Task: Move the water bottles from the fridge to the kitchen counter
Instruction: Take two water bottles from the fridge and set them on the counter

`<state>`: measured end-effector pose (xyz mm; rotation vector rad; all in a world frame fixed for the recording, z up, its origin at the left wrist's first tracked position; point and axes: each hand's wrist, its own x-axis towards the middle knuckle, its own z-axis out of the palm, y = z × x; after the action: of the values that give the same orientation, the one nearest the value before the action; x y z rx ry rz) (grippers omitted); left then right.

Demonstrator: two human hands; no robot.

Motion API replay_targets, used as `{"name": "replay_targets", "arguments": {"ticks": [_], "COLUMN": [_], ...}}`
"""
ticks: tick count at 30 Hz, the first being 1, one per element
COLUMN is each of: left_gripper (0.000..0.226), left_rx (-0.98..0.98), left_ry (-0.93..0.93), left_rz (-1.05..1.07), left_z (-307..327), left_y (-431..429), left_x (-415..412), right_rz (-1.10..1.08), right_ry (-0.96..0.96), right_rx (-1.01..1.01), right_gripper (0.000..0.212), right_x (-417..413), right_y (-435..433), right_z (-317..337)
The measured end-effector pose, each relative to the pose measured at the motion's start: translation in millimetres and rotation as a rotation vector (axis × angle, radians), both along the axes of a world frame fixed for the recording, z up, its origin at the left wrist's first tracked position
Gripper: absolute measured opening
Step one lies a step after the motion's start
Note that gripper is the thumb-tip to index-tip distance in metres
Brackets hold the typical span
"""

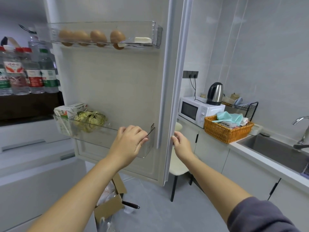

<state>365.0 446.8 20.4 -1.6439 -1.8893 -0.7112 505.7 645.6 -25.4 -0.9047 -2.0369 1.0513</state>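
Two grips are on the open fridge door [117, 84]. The left grip [128, 141] is clenched over the rim of the lower door bin [100, 138], near that bin's right end, with the fingers curled onto the clear plastic. The right grip [181, 144] grasps the outer edge of the door at about the same height, fingers wrapped round the edge. The water bottles [25, 72] stand upright in a close row on a shelf inside the fridge, at the far left of the view and well apart from both grips. Red caps and one green cap are visible, with a taller bottle behind. The exact count cannot be told, as the frame edge cuts the row. The lower door bin holds a carton [66, 113] and a yellow-green packet [91, 120] at its left end. The upper door bin [155, 34] holds four brown eggs [98, 36] and a pale block [143, 40] at its right end. The bench [242, 146] runs along the right wall, beyond the door. On it are a white microwave [197, 111] with a steel kettle [215, 93] on top, a woven basket [224, 131] of cloths just beside the microwave, and a wire rack [245, 106] behind the basket. A sink [275, 148] with a tap [301, 128] is set into the bench further right. A chair [177, 164] stands between the door and the bench cabinets. An open cardboard box [110, 208] lies on the floor below the door.
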Motion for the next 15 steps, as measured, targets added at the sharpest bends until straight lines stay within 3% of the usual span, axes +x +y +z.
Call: {"name": "replay_targets", "arguments": {"ticks": [5,10,15], "left_gripper": [0.038,0.065,0.083], "left_rx": [0.075,-0.023,-0.064], "left_ry": [-0.048,-0.045,-0.080], "left_rz": [0.016,0.131,0.193], "left_z": [-2.5,-11.9,-39.6], "left_y": [-9.5,-35.7,-91.9], "left_x": [7.8,-3.6,-36.6], "right_rz": [-0.002,0.000,0.003], "right_ry": [-0.102,-0.355,-0.559], "right_rx": [0.070,0.211,0.312], "right_gripper": [0.046,0.071,0.079], "right_x": [9.9,28.2,28.9], "right_y": [-28.5,-76.4,-137.4], "right_z": [5.9,-1.9,-21.0]}}
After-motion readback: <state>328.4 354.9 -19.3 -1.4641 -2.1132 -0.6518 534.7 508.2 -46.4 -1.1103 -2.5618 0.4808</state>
